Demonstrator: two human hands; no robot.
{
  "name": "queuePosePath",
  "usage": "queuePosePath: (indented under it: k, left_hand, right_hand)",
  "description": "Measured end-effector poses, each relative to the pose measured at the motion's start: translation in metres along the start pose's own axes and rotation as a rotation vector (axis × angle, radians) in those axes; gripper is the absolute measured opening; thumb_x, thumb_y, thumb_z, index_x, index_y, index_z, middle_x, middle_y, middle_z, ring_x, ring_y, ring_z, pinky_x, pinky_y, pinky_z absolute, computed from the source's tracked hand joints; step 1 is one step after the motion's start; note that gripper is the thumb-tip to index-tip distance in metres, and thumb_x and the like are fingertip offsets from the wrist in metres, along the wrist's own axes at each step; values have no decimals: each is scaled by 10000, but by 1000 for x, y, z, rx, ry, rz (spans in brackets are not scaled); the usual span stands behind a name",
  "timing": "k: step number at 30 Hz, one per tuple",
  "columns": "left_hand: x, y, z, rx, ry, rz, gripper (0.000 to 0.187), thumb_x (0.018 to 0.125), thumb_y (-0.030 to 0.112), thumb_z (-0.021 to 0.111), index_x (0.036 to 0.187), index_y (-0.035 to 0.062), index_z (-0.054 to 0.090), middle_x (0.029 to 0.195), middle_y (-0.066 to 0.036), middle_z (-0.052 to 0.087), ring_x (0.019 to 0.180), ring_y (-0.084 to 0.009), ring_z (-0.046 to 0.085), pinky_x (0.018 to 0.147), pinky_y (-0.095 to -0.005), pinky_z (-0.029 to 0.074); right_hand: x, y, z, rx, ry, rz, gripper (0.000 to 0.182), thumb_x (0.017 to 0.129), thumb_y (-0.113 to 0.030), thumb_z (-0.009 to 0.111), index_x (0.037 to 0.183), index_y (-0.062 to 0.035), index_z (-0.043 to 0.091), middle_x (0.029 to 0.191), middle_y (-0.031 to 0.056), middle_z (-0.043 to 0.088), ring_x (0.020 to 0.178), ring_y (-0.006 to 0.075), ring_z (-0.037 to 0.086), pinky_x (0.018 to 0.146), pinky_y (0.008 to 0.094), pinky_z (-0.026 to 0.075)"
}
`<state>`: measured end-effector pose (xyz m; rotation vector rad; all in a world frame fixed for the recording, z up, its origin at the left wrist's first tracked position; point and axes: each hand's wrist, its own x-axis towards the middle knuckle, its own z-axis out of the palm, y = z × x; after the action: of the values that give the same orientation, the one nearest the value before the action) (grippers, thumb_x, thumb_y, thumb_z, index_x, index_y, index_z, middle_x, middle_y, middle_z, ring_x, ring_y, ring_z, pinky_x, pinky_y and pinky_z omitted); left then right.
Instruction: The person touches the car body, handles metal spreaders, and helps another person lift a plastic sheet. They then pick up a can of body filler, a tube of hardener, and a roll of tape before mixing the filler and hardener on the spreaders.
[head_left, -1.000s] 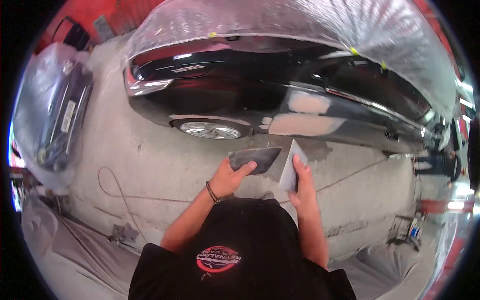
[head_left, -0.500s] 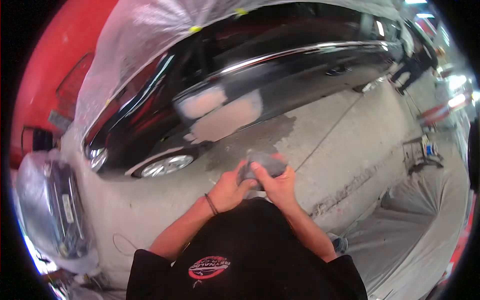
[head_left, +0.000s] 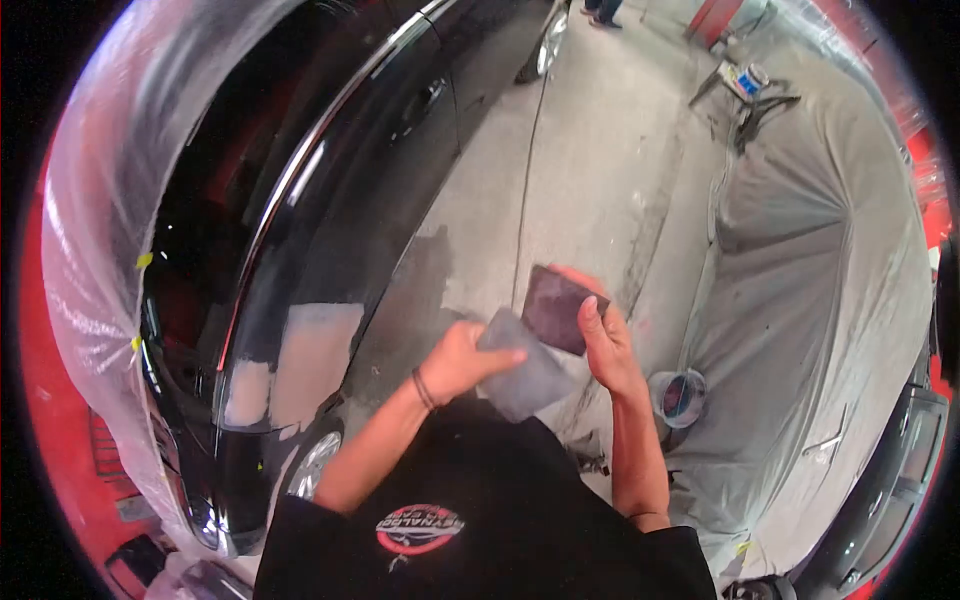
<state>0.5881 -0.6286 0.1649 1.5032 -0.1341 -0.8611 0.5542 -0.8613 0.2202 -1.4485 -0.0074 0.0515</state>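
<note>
Gray sheet (head_left: 525,368) and dark pad (head_left: 556,308) held close together above the floor (head_left: 570,160).
The sheet is gripped by the left hand (head_left: 468,364), the pad by the right hand (head_left: 612,345), thumbs on top, other fingers mostly hidden; beyond, a bucket (head_left: 680,398) is seen beside a gray cover (head_left: 775,290), and the black car (head_left: 330,225) is marked by pale patches (head_left: 315,350).

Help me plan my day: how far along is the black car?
Plastic drapes the car, and two pale patches look laid on near the wheel. The left hand holds a grey sheet, the right hand a dark pad. The patches contrast with the black, so paint likely remains.
</note>
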Motion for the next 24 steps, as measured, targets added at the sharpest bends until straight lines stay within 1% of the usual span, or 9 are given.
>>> queuePosePath:
  k: [4, 9, 12, 14, 16, 20, 22, 23, 24]
  left_hand:
    - [113, 62, -4, -199, -41, 1, 298, 938, 236, 805, 1060, -31, 746, 969, -30, 757, 852, -95, 679, 759, -292, 563]
    - [261, 115, 19, 530, 4, 239, 402, 878, 296, 847, 1138, 21, 712, 974, -119, 754, 918, -270, 725, 861, -401, 571]
    - [337, 156, 46, 731, 104, 912, 475, 802, 325, 875, 1138, 32, 709, 969, -158, 737, 921, -367, 710, 914, -456, 550]
    - [388, 189, 51, 917, -407, 770, 310, 828, 281, 839, 1007, 38, 768, 941, -143, 749, 910, -309, 722, 928, -428, 545]
    - [428, 224, 67, 741, -619, 315, 207, 928, 242, 762, 1000, 53, 805, 1012, -123, 778, 920, -232, 741, 916, -359, 548]
    - [538, 234, 78, 423, -575, 123, 270, 1017, 203, 655, 1219, 45, 738, 1172, -132, 761, 1005, -214, 741, 965, -319, 534]
    - [606, 200, 61, 315, -417, 40, 399, 1030, 160, 627, 1402, 14, 630, 1332, -181, 703, 1129, -264, 718, 1047, -362, 514]
    - [639, 146, 36, 542, -333, 195, 481, 1024, 116, 593, 1492, 33, 522, 1413, -212, 634, 1239, -296, 651, 1099, -380, 477]
    - [670, 93, 12, 777, -214, 331, 583, 1017, 72, 560, 1582, 51, 414, 1494, -242, 566, 1349, -329, 584, 1151, -398, 440]
  right_hand:
    - [50, 23, -65, -72, -35, 302, 559, 1131, -463, 432, 1342, 9, 645, 1166, 67, 704, 1059, 137, 624, 911, 304, 511]
    - [112, 22, -160, -263, 170, 452, 395, 1013, -364, 712, 1071, 26, 737, 843, 34, 728, 763, 97, 625, 673, 301, 520]
    - [146, -11, -213, -544, 129, 452, 340, 993, -333, 731, 1045, 2, 747, 804, 69, 726, 724, 96, 614, 663, 324, 519]
    - [162, -18, -246, -598, 146, 368, 344, 983, -353, 727, 1048, -15, 746, 808, 120, 724, 701, 154, 632, 683, 365, 529]
    - [177, -38, -284, -656, 133, 366, 366, 991, -373, 713, 1057, -15, 746, 811, 138, 725, 705, 183, 647, 701, 377, 537]
    - [204, -39, -387, -556, 220, 427, 387, 993, -362, 702, 1076, 15, 732, 799, 137, 725, 705, 186, 665, 698, 364, 548]
    - [215, 2, -457, -504, 341, 475, 435, 965, -402, 722, 1004, 31, 725, 743, 131, 675, 694, 171, 615, 681, 374, 525]
    - [222, 34, -498, -511, 416, 511, 472, 945, -438, 735, 931, 34, 723, 692, 127, 626, 684, 156, 560, 669, 386, 502]
    - [231, 57, -528, -645, 472, 613, 507, 912, -472, 733, 914, 35, 734, 746, 206, 692, 705, 294, 672, 705, 448, 521]
